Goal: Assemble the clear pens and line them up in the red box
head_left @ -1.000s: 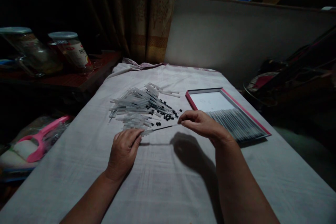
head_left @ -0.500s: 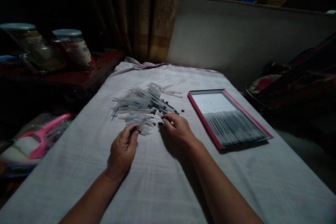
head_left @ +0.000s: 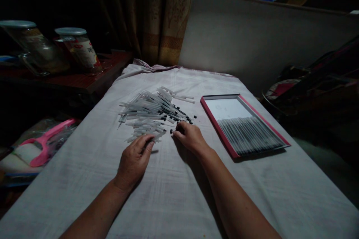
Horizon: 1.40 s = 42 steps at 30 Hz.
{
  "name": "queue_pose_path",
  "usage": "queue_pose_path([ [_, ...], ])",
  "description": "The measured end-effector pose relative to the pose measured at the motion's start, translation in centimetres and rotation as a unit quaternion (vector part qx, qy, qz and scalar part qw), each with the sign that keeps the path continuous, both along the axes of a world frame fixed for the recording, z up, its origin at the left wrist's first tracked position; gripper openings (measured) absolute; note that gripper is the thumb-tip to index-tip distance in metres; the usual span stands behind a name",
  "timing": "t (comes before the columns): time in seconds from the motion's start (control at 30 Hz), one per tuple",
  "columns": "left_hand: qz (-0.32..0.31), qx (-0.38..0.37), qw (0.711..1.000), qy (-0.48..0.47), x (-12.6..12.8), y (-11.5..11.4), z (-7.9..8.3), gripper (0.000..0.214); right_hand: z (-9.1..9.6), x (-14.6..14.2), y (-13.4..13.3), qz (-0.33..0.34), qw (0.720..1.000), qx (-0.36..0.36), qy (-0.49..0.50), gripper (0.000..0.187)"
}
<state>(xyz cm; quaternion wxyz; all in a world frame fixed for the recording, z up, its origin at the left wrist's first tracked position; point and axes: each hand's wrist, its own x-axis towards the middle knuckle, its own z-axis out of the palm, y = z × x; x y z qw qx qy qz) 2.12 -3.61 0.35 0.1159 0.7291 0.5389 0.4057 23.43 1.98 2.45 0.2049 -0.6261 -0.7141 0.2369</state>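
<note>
A loose heap of thin clear plastic tubes [head_left: 148, 114] lies on the white cloth, with several small black caps [head_left: 183, 117] scattered along its right side. My left hand [head_left: 134, 160] rests at the heap's near edge, fingers curled and pinching the end of one tube [head_left: 157, 136]. My right hand [head_left: 189, 137] is at the black caps, fingertips pinched together on the cloth; what they hold is too small to see. A red-rimmed flat box [head_left: 214, 119] to the right holds a neat row of finished tubes [head_left: 248, 134].
The cloth-covered table [head_left: 174, 194] runs toward a curtain [head_left: 165, 15] and a grey wall. A dark side table on the left carries two lidded jars [head_left: 80, 50]. A pink-handled tool [head_left: 45, 142] lies low at the left. Dark clutter sits to the right.
My right hand carried a tube with a dark refill in it toward the box, then came back left to the black caps. My left hand stayed at the heap's edge on a tube.
</note>
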Motion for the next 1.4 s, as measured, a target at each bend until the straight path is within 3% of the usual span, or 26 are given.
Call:
queue_pose_path([
  [0.07, -0.019, 0.014, 1.000, 0.010, 0.1, 0.0, -0.1, 0.025, 0.0, 0.2, 0.0, 0.022, 0.988, -0.029, 0.151, 0.006],
  [0.17, -0.032, 0.025, 0.999, 0.020, 0.1, -0.1, -0.2, 0.024, 0.4, 0.1, 0.0, 0.066, 0.937, -0.084, 0.334, 0.012],
  [0.3, -0.029, 0.021, 0.999, 0.030, 0.2, -0.1, -0.3, 0.024, 1.2, -0.3, -0.3, 0.074, 0.904, -0.119, 0.405, 0.017],
  [0.5, -0.038, 0.027, 0.998, 0.041, 0.2, -0.2, -0.2, 0.022, 1.5, -0.5, -0.6, 0.105, 0.906, -0.126, 0.391, 0.015],
  [0.77, -0.055, 0.058, 0.995, 0.055, -0.1, -0.1, -0.4, 0.021, 2.0, -0.1, -0.9, 0.179, 0.951, -0.023, 0.252, 0.010],
  [0.9, -0.069, 0.071, 0.993, 0.060, 0.0, -0.1, -0.4, 0.022, 2.3, 0.1, -1.0, 0.186, 0.964, -0.028, 0.187, 0.009],
  [1.07, -0.080, 0.073, 0.992, 0.064, 0.1, -0.1, -0.3, 0.021, 2.2, 0.2, -0.9, 0.168, 0.982, -0.038, 0.075, 0.038],
  [1.27, -0.068, 0.062, 0.994, 0.064, 0.1, 0.0, -0.4, 0.022, 2.1, 1.1, -0.8, 0.198, 0.960, -0.050, 0.191, 0.014],
  [1.4, -0.070, 0.064, 0.993, 0.065, 0.0, 0.0, -0.5, 0.022, 2.0, 1.1, -0.7, 0.199, 0.964, -0.047, 0.170, 0.012],
])
